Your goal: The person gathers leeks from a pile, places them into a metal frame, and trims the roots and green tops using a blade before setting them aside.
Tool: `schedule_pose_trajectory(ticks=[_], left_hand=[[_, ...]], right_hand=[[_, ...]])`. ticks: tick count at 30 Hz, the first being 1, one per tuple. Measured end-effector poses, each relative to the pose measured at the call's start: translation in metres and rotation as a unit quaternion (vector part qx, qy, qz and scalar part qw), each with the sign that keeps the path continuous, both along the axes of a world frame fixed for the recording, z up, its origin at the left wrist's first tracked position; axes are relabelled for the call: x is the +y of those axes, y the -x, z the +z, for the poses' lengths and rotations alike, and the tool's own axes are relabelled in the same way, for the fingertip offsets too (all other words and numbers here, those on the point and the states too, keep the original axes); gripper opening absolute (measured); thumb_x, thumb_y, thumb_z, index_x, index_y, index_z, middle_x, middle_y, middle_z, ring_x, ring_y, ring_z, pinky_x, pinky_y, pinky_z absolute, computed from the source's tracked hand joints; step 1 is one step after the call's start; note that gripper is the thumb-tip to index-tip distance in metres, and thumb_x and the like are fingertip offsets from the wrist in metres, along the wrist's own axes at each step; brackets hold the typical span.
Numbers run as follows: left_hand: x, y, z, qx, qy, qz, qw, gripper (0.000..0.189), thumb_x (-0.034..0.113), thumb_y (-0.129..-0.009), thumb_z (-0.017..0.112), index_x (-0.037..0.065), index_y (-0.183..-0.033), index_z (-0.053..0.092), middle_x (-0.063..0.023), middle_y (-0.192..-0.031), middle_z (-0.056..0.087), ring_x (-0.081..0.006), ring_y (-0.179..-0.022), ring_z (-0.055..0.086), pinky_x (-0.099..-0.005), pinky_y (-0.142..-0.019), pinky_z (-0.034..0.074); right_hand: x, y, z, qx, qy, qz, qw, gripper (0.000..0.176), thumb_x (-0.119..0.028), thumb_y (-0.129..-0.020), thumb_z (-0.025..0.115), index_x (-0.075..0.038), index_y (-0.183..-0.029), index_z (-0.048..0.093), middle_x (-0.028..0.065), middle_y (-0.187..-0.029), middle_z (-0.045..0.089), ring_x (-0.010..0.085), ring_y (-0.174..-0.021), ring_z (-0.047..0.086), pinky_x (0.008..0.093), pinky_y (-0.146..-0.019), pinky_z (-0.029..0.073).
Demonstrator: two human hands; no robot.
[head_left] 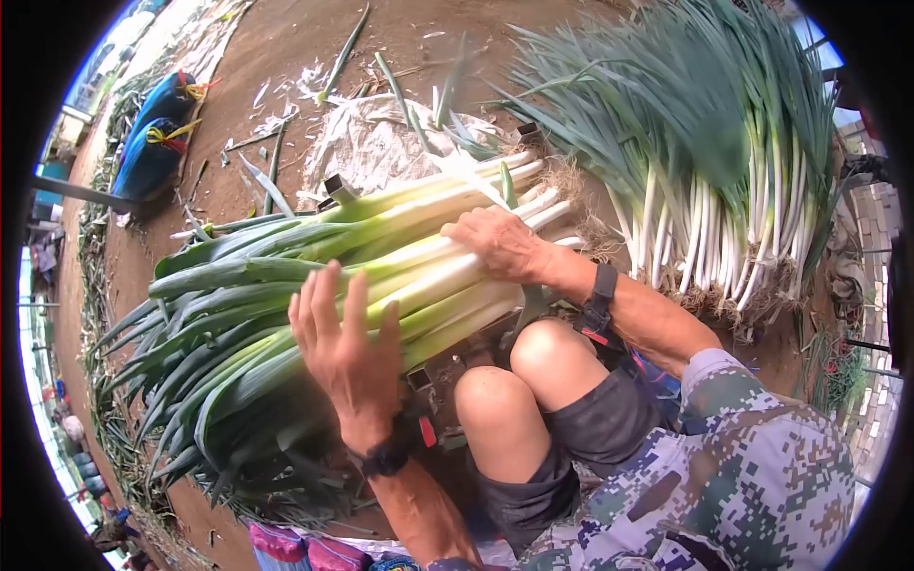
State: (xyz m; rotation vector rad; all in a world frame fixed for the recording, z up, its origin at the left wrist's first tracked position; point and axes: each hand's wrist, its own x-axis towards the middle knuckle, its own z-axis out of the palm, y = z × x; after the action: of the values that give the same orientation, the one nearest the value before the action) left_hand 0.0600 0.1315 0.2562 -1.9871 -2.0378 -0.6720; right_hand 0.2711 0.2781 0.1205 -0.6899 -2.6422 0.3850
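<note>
A thick bundle of long green onions (419,276) lies across in front of my knees, its dark green leaves to the left and its white stems and roots to the right. My left hand (347,333) is over the green part with its fingers spread, slightly blurred. Around the white stems near the root end, my right hand (495,243) has its fingers curled. Both wrists carry dark bands. Part of a metal frame (338,188) shows at the bundle's edge.
A large pile of green onions (705,209) lies at the upper right, roots toward me. A whitish sack (367,143) and loose leaves are on the brown ground beyond the bundle. Blue sacks (148,162) stand upper left; pink bundles (333,554) lie at the bottom.
</note>
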Motion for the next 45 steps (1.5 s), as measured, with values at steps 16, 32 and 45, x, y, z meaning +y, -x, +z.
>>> schedule_pose_trajectory(ticks=[16,32,45], left_hand=[[0.029,0.018,-0.059,0.088,0.272,0.057,0.957,0.083,0.061,-0.076,0.075,0.016,-0.142,0.053,-0.0057,-0.149,0.049,-0.0301,-0.147,0.032,-0.0562,-0.119,0.022],[0.002,0.008,-0.079,0.029,0.106,-0.04,0.993,0.038,0.018,-0.077,0.08,0.017,-0.113,0.071,-0.0069,-0.129,0.06,-0.0314,-0.122,0.054,-0.0455,-0.102,0.043],[-0.006,-0.012,-0.056,-0.03,0.137,-0.028,0.99,0.032,0.017,-0.078,0.078,0.017,-0.109,0.071,-0.0028,-0.107,0.067,-0.0272,-0.104,0.06,-0.0418,-0.093,0.044]], right_hand=[[-0.061,-0.07,0.015,0.055,0.312,-0.261,0.912,0.053,-0.027,-0.082,0.068,0.002,-0.125,0.054,0.0283,-0.092,0.069,0.0428,-0.086,0.069,0.0485,-0.078,0.054],[-0.111,-0.303,0.038,-0.173,0.32,-0.244,0.899,0.041,-0.034,-0.089,0.07,-0.005,-0.119,0.066,0.0185,-0.097,0.071,0.0365,-0.095,0.068,0.0436,-0.086,0.053],[0.037,-0.022,-0.012,0.053,0.287,-0.3,0.908,0.047,-0.05,-0.093,0.066,-0.004,-0.095,0.072,0.0112,-0.078,0.069,0.0235,-0.067,0.066,0.0395,-0.059,0.052]])
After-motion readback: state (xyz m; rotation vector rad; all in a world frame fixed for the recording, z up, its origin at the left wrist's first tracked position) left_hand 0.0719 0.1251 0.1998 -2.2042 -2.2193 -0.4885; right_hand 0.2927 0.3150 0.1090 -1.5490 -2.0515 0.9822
